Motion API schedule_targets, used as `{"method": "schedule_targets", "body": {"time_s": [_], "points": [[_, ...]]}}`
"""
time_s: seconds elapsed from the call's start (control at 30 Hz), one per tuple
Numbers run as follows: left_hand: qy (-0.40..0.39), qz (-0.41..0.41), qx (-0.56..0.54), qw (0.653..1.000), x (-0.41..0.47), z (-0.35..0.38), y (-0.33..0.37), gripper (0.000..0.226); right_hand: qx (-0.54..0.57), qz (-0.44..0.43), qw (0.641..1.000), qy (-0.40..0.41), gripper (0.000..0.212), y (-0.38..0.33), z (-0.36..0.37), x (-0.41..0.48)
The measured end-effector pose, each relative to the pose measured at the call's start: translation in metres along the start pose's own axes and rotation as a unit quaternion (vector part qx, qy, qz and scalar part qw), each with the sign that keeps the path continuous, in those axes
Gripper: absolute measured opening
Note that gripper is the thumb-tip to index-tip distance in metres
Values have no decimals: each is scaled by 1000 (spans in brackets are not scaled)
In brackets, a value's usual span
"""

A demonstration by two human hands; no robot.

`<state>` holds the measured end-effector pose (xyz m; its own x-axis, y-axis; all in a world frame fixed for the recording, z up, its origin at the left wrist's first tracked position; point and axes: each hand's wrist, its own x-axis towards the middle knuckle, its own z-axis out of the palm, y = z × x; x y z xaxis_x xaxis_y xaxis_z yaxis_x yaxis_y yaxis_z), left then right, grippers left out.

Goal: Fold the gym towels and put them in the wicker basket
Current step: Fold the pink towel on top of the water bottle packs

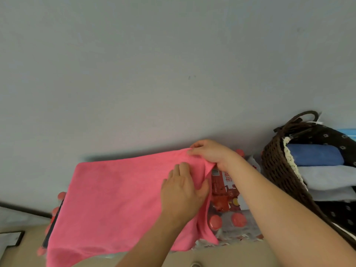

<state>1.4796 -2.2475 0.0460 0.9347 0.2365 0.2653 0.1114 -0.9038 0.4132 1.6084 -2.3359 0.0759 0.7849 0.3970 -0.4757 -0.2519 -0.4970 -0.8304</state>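
Observation:
A pink towel (115, 197) lies spread over a pack of bottles, low in the middle of the head view. My left hand (183, 193) presses flat on its right part, fingers together. My right hand (210, 153) pinches the towel's far right corner and lifts it a little. The dark brown wicker basket (277, 170) stands at the right, tilted in the view, with a lace-edged dark lining. Inside it lie a folded blue towel (316, 155) and pale grey-white folded towels (327, 178) under it.
A shrink-wrapped pack of bottles with red caps (237, 218) and a red-and-white label (227, 189) sits under the pink towel, between it and the basket. A plain grey wall (154, 74) fills the upper view. A beige floor (25, 253) shows at the bottom left.

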Motion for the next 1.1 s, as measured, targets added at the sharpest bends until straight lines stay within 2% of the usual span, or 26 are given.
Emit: {"method": "schedule_targets", "body": {"time_s": [0.07, 0.17, 0.27, 0.33, 0.4, 0.5, 0.57, 0.67, 0.73, 0.8, 0.87, 0.93, 1.1], "points": [[-12, 13, 16, 1000, 4, 2, 6, 39, 103, 8, 994, -17, 3, 3, -10, -6], [-30, 10, 14, 999, 13, 5, 16, 27, 257, 29, 965, -39, 12, 8, -25, -15], [-67, -2, -5, 998, 21, 5, 27, 20, 290, 21, 957, -1, 24, 14, -34, -23], [-86, -8, -21, 996, 25, 4, 37, 16, 253, 5, 966, 60, 29, 18, -37, -25], [-114, -50, -127, 984, 28, 6, 47, 10, 212, -5, 968, 131, 29, 21, -40, -24], [-162, -172, -338, 911, 35, 15, 56, 18, 172, -18, 961, 214, 25, 28, -46, -19], [-154, -180, -377, 895, 37, 18, 61, 17, 55, -41, 961, 269, 22, 31, -52, -16], [-179, -121, -410, 886, 28, 15, 78, 5, -162, -44, 937, 307, 20, 32, -65, -18], [-217, -98, -426, 873, 17, 18, 91, 18, -261, -32, 913, 312, 22, 33, -72, -19], [-257, -110, -416, 865, 3, 28, 101, 30, -325, -31, 888, 323, 25, 32, -75, -19], [-314, -130, -412, 845, -10, 35, 109, 25, -362, -39, 870, 333, 27, 31, -75, -20], [-341, -94, -421, 835, -19, 37, 112, 22, -382, -48, 858, 340, 27, 35, -74, -21], [-364, 34, -243, 898, -17, 12, 108, 49, -371, -80, 846, 373, 23, 48, -69, -18]]}}
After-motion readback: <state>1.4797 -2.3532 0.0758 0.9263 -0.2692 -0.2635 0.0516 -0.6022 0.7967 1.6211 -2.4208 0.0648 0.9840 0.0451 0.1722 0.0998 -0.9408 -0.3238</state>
